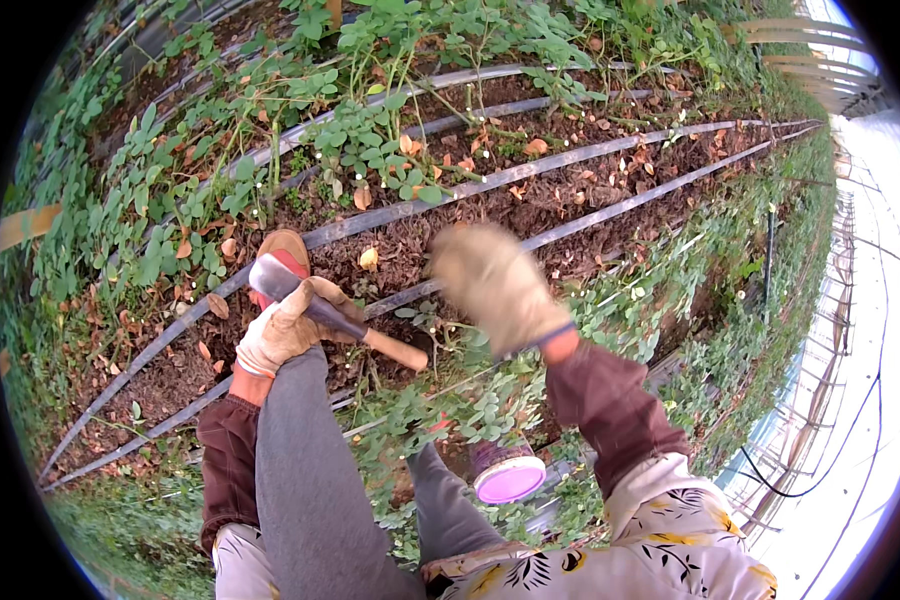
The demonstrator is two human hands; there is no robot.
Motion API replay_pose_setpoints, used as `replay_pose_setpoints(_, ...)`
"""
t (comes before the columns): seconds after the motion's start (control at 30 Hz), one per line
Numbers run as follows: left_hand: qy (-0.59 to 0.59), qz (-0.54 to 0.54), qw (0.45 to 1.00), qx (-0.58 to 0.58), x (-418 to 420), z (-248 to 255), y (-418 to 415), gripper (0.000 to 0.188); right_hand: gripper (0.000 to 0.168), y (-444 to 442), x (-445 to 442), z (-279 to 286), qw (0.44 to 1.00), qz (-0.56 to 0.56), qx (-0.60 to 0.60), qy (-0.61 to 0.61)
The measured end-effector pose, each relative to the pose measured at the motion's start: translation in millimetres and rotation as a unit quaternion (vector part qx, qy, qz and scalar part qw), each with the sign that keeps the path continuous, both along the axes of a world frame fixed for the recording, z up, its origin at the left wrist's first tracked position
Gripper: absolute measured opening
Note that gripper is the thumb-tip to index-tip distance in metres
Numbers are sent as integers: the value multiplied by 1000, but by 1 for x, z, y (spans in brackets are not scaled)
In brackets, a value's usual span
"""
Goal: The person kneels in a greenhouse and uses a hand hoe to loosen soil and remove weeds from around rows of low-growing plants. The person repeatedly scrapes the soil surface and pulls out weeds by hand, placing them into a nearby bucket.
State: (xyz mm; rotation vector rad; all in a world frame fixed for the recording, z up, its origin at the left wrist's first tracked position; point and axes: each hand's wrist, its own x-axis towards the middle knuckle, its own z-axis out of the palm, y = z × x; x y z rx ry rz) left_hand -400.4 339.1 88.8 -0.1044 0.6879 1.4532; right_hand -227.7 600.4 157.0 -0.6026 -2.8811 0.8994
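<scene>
My left hand (296, 319), in a dirty pale work glove, grips a hand trowel (337, 319) by its metal part. The rounded metal end points up and left over my shoe (285, 251), and the wooden handle slants down to the right. My right hand (487, 281), gloved too and blurred, is over the brown soil and a grey drip line (547, 234); its fingers and anything in them cannot be made out. A yellow leaf (369, 259) lies on the soil between the hands.
Leafy green plants (367, 142) with cut stems grow along the far side, more (645, 307) on the near side. Several grey irrigation pipes (382, 216) run along the bed among dry leaves. A purple-lidded container (510, 480) lies behind my legs. White plastic sheeting (862, 300) is at the right.
</scene>
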Motion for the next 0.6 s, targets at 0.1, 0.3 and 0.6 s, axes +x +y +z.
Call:
replay_pose_setpoints(0.1, -18, 7, 999, 35, -1, -24, -4, 46, 24, 75, -18, -23, 967, -189, 123, -116)
replay_pose_setpoints(0.3, 15, 60, 998, -15, 0, -12, -1, 35, 35, 133, -44, -78, 929, -169, 193, -266)
replay_pose_setpoints(0.6, 36, 50, 998, -11, 0, -9, 4, 35, 28, 143, -38, -103, 933, -205, 62, -288)
